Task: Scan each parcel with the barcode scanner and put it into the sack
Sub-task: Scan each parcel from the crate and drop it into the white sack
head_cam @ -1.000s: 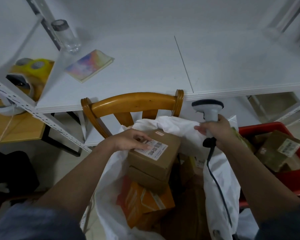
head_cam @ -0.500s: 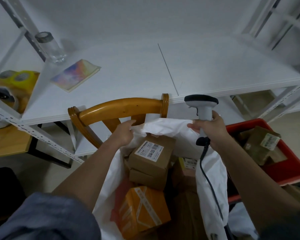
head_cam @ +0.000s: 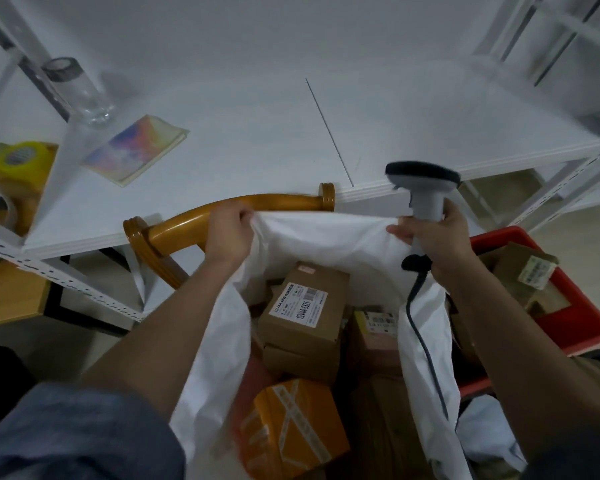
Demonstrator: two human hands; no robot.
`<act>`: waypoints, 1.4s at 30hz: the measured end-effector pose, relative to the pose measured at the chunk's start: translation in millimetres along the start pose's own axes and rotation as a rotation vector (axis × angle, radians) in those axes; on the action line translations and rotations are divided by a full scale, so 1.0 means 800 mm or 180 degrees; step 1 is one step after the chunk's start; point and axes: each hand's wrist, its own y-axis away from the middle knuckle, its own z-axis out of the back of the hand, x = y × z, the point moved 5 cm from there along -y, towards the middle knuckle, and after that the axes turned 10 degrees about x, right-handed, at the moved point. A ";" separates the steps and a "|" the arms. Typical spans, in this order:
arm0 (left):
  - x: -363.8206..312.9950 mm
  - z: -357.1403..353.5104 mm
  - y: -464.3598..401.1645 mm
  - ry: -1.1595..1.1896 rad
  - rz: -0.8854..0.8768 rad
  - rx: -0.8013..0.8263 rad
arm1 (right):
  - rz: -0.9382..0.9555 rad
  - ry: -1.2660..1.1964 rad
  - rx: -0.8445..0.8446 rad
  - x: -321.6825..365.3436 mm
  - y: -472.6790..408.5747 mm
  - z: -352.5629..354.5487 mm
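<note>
A white sack (head_cam: 326, 233) stands open in front of me, holding several parcels. A brown box with a white barcode label (head_cam: 303, 306) lies on top, an orange taped parcel (head_cam: 291, 427) below it. My left hand (head_cam: 227, 233) grips the sack's far rim at the left. My right hand (head_cam: 430, 237) grips the grey barcode scanner (head_cam: 425, 188) by its handle, head up, and pinches the sack's rim at the right. The scanner's dark cable (head_cam: 423, 334) hangs down the sack's side.
A wooden chair back (head_cam: 250, 209) stands behind the sack, against a white shelf board (head_cam: 291, 133). A red crate (head_cam: 575, 306) with more parcels (head_cam: 527, 271) sits at the right. On the shelf lie a colourful booklet (head_cam: 136, 148) and a clear bottle (head_cam: 77, 88).
My left hand left the labelled brown box in the sack and rose to grip the sack's rim. Both hands have lifted the rim and stretched it wider.
</note>
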 end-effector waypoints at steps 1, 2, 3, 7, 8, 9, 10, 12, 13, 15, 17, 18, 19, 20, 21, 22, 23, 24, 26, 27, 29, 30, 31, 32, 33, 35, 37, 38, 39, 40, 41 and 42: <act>-0.006 0.016 -0.006 -0.0024 -0.0096 -0.0256 | 0.0049 -0.0132 -0.0030 0.005 -0.003 0.002; -0.009 0.026 -0.008 -0.0048 -0.0155 -0.0427 | 0.0075 -0.0213 -0.0053 0.007 -0.005 0.001; -0.011 0.029 -0.008 -0.0061 -0.0184 -0.0493 | 0.0061 -0.0212 -0.0067 0.007 -0.006 -0.003; 0.004 0.005 0.001 -0.0055 -0.0010 -0.0064 | -0.0149 0.0122 0.0006 -0.009 0.002 -0.028; 0.009 0.000 0.001 -0.0050 -0.0006 0.0024 | -0.0163 0.0149 0.0020 -0.012 0.003 -0.032; 0.014 -0.002 -0.001 -0.0046 0.0028 0.0082 | -0.0165 0.0178 0.0030 -0.013 0.003 -0.035; 0.020 0.000 -0.001 -0.0079 0.0115 0.0119 | -0.0175 0.0195 0.0027 -0.013 0.002 -0.036; 0.032 0.004 0.000 -0.0211 0.0279 0.0166 | -0.0236 0.0118 0.0009 -0.016 -0.001 -0.037; 0.038 0.004 0.003 -0.0204 0.0383 0.0187 | -0.0268 0.0042 0.0010 -0.018 -0.002 -0.037; 0.054 0.004 0.014 -0.0096 0.0836 0.0192 | -0.0295 0.0050 -0.0010 -0.020 -0.004 -0.037; 0.069 0.005 0.029 -0.0076 0.1372 0.0212 | -0.0328 0.0227 -0.0065 -0.024 -0.006 -0.037; 0.075 0.005 0.036 -0.0067 0.1579 0.0303 | -0.0353 0.0304 -0.0091 -0.026 -0.007 -0.036; 0.079 0.005 0.041 -0.0061 0.1724 0.0435 | -0.0379 0.0358 -0.0107 -0.028 -0.009 -0.035; 0.082 0.005 0.045 -0.0063 0.1830 0.0574 | -0.0399 0.0411 -0.0115 -0.030 -0.010 -0.035; 0.084 0.004 0.048 -0.0084 0.1891 0.0684 | -0.0417 0.0481 -0.0116 -0.032 -0.010 -0.035; 0.084 0.005 0.050 -0.0117 0.1904 0.0736 | -0.0442 0.0563 -0.0111 -0.034 -0.010 -0.037; 0.084 0.007 0.051 -0.0132 0.1901 0.0718 | -0.0476 0.0634 -0.0109 -0.037 -0.009 -0.038; 0.083 0.010 0.051 -0.0145 0.1904 0.0637 | -0.0523 0.0673 -0.0128 -0.040 -0.008 -0.040; 0.077 0.031 0.043 -0.0256 0.1882 0.0284 | -0.0583 0.0676 -0.0211 -0.037 -0.005 -0.044; 0.072 0.047 0.035 -0.0380 0.1802 0.0030 | -0.0544 0.0622 -0.0243 -0.029 -0.006 -0.044; 0.063 0.083 0.016 -0.0530 0.1467 -0.0535 | -0.0277 0.0333 -0.0308 -0.005 -0.014 -0.042; 0.064 0.097 0.010 -0.0411 0.1369 -0.0792 | -0.0134 0.0231 -0.0384 0.007 -0.018 -0.040; 0.068 0.104 0.007 -0.0303 0.1325 -0.0966 | -0.0047 0.0215 -0.0491 0.016 -0.019 -0.039; 0.073 0.105 0.007 -0.0250 0.1290 -0.1053 | -0.0008 0.0245 -0.0587 0.018 -0.020 -0.038; 0.077 0.100 0.009 -0.0157 0.1240 -0.1035 | -0.0001 0.0292 -0.0633 0.015 -0.019 -0.039; 0.084 0.075 0.014 0.0096 0.1019 -0.0731 | -0.0109 0.0409 -0.0565 -0.004 -0.016 -0.045; 0.085 0.052 0.019 0.0344 0.0795 -0.0385 | -0.0335 0.0468 -0.0416 -0.028 -0.012 -0.048; 0.085 0.045 0.021 0.0362 0.0740 -0.0289 | -0.0424 0.0470 -0.0337 -0.037 -0.011 -0.049; 0.085 0.040 0.024 0.0299 0.0689 -0.0222 | -0.0473 0.0461 -0.0265 -0.043 -0.009 -0.048; 0.084 0.035 0.027 0.0178 0.0634 -0.0134 | -0.0488 0.0453 -0.0211 -0.048 -0.009 -0.047; 0.082 0.031 0.031 0.0057 0.0592 -0.0003 | -0.0486 0.0462 -0.0177 -0.050 -0.008 -0.045; 0.081 0.026 0.035 -0.0029 0.0585 0.0170 | -0.0470 0.0490 -0.0163 -0.051 -0.007 -0.043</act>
